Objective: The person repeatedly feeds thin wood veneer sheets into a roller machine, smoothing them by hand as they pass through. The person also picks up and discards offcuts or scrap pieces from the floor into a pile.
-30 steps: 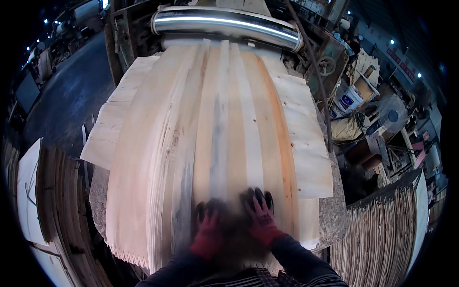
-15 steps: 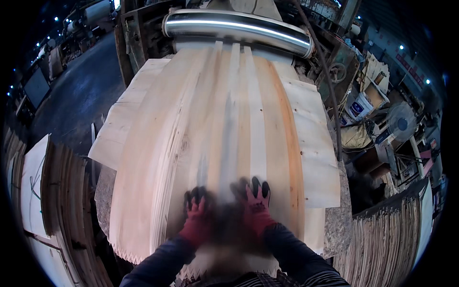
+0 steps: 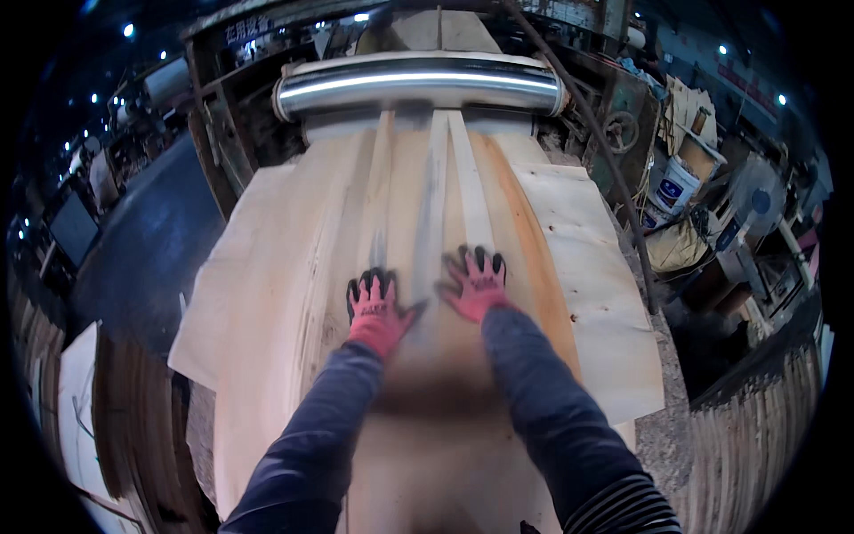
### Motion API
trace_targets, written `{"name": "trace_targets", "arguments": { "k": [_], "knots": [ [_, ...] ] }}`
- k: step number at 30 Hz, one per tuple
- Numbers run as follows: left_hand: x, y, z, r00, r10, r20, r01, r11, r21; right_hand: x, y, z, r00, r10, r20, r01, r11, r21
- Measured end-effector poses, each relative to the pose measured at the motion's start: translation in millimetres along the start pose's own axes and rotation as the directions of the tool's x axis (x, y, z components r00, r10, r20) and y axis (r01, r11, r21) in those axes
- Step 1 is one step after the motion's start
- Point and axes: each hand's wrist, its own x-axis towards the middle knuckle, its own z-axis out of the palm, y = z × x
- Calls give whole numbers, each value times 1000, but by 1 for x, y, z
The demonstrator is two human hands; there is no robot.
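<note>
Long wood veneer sheets and strips [image 3: 267, 294] lie side by side and overlapping in front of me. Their far ends reach a shiny metal roller [image 3: 418, 87]. Both hands wear red gloves with black fingertips. My left hand [image 3: 379, 311] rests flat on the veneer with its fingers spread. To its right, my right hand [image 3: 477, 283] also lies flat with fingers apart, a little farther forward. Between them runs a greyish streak in the wood. An orange-brown veneer strip [image 3: 534, 240] passes right of my right hand. Neither hand grips anything.
Paler veneer sheets [image 3: 583, 240] stick out on the right. Stacked veneer stands at the lower left [image 3: 133, 418] and lower right [image 3: 756, 445]. A slanting bar [image 3: 605, 169], a handwheel [image 3: 621, 131], a white bucket [image 3: 676, 184] and a fan [image 3: 758, 200] are at the right.
Both hands have moved forward over the veneer toward the roller, with the arms stretched farther out. The veneer strips between them have shifted slightly. The head view has tilted up a little.
</note>
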Motion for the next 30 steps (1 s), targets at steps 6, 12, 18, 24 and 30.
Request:
{"name": "trace_targets", "arguments": {
  "k": [6,12,18,24,30],
  "knots": [
    [-38,-15,-71,959,195,-207,-194,981,23,-4,-20,-50,981,-96,-171,107,992,60],
    [-277,-57,-126,958,286,22,-284,956,-69,-187,-70,-87,887,-461,17,454,880,140],
    [-427,-69,-70,996,-4,87,-2,997,77,-271,-224,-55,783,-602,-154,607,686,401],
    [-427,-26,-25,973,192,124,-152,948,-279,-297,-195,-13,882,-451,137,433,890,144],
    [-430,-22,-59,985,154,80,-144,983,-117,-333,-148,-41,960,-205,189,217,975,-45]
  ]
}}
